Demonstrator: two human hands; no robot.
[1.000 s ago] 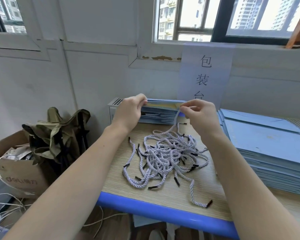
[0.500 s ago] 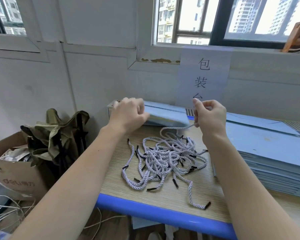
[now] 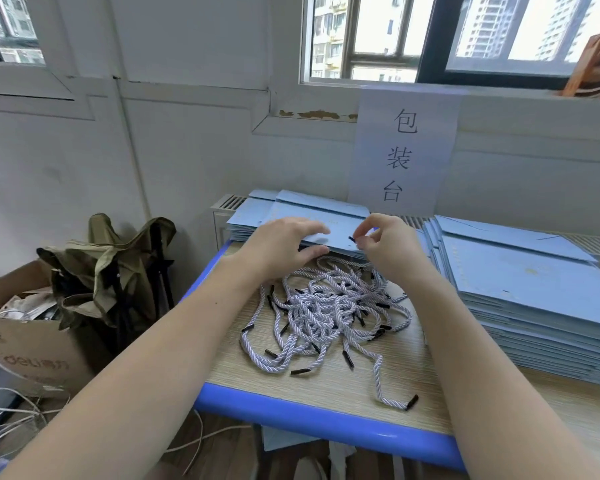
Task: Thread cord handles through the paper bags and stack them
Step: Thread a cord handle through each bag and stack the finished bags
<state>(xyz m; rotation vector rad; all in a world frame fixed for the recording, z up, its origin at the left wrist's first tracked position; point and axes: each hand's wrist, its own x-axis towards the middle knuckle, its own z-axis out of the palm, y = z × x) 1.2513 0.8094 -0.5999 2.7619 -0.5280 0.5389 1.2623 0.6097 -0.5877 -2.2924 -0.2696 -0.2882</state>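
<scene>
Left hand (image 3: 284,245) grips the near edge of the top paper bag (image 3: 321,220), fingers over it and thumb under, holding it on the rear stack. Right hand (image 3: 383,242) is just right of it, fingers pinching a black cord tip (image 3: 352,239) at that same bag's edge. In front of the bag, the loose cords (image 3: 326,313) sprawl in a tangle across the worktop (image 3: 326,386). Right of the tangle sits a tall pile of flat blue bags (image 3: 530,292). Behind the bag, a paper sign (image 3: 402,150) hangs on the wall.
</scene>
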